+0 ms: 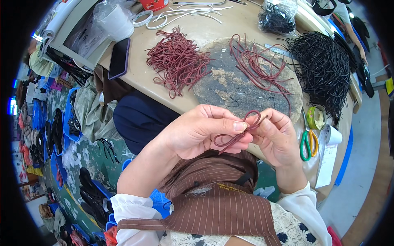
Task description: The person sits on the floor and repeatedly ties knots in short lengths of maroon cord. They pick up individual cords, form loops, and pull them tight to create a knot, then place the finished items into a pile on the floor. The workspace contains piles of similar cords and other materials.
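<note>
A dark red cord bow [228,140] with two loops is pinched between my hands, above my lap at the table's near edge. My left hand [205,129] has its thumb and fingers closed on the middle of the bow. The fingers of my right hand [273,129] pinch the cord at the bow's right side. Beyond my hands, a round grey worn slab [223,86] lies on the table with loose dark red cords [260,67] on it. Left of the slab sits a heap of tied dark red cord bows [176,61].
At the right lie a pile of black cords [320,69], a small round tin [316,117], scissors with green and yellow handles [305,146] and a paper roll [331,135]. A phone [119,58] rests at the left table edge. White cords [188,17] are at the back.
</note>
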